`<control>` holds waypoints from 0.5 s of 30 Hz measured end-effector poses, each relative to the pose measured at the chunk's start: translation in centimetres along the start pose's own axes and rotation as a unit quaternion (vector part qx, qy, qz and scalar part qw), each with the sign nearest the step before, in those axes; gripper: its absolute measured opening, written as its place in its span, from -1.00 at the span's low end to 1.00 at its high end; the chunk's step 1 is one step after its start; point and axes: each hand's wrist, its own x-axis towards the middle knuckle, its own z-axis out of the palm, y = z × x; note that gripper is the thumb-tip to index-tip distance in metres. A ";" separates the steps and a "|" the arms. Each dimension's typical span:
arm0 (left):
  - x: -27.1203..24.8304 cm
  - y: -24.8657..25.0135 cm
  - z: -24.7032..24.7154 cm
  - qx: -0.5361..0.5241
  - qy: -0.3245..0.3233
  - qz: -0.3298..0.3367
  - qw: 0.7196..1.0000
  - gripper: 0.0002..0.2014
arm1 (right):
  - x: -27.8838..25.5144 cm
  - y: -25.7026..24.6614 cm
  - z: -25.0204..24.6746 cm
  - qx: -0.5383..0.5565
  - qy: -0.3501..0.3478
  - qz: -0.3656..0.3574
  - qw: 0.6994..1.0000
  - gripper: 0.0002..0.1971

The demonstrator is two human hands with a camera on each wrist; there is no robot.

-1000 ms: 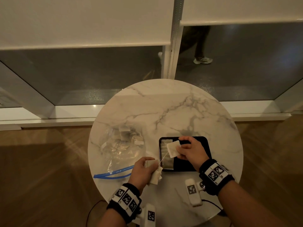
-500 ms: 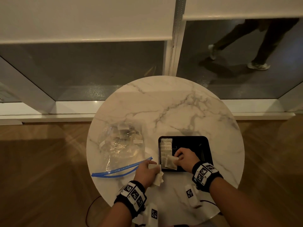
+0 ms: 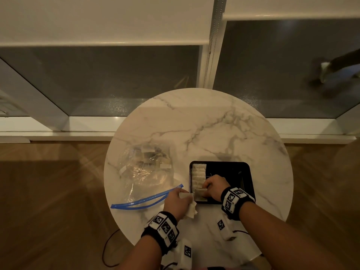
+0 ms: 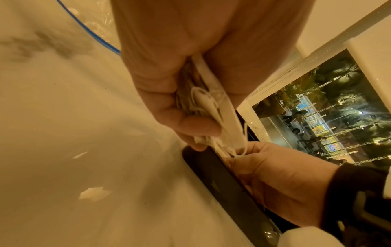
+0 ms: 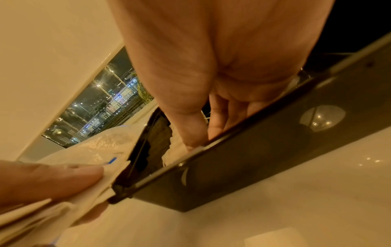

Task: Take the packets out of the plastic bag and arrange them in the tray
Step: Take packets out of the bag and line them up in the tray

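— What has been changed since a second ago?
— Lowered into the black tray (image 3: pixel 246 173) is the right hand (image 3: pixel 214 189), which was held above it before; a packet (image 3: pixel 200 193) has been brought down with it to the near left corner, at the end of the row of packets (image 3: pixel 198 175) already laid along the tray's left wall. The walker seen through the window has been carried off to the far right (only a blur is left).

— How is the right hand held?
— Its fingers are curled down onto that packet, thumb and fingers pressed against it inside the tray's near rim.

— And the left hand?
— A small bunch of packets (image 4: pixel 211 107), strings and all, is gripped in the left hand (image 3: pixel 178 203), which is kept just beside the tray's near left corner on the marble surface (image 3: pixel 214 129).

— Where is the plastic bag?
— The plastic bag (image 3: pixel 144 172) is left lying on the surface to the left of the tray, its blue zip strip (image 3: pixel 144 200) stretched toward the left hand. More packets can be made out inside it, at its far end.
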 end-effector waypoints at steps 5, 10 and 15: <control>0.2 -0.2 0.2 -0.003 0.012 0.004 1.000 -0.93 | 0.2 0.1 0.1 -0.002 0.007 0.000 1.000 -0.87; 0.2 -0.2 0.3 0.002 0.018 0.007 1.000 -0.93 | 0.3 0.0 0.1 0.063 0.047 0.032 0.996 -0.83; 0.3 -0.2 0.4 0.009 0.027 0.012 1.000 -0.95 | 0.6 -0.2 0.2 0.153 0.045 0.097 0.982 -0.86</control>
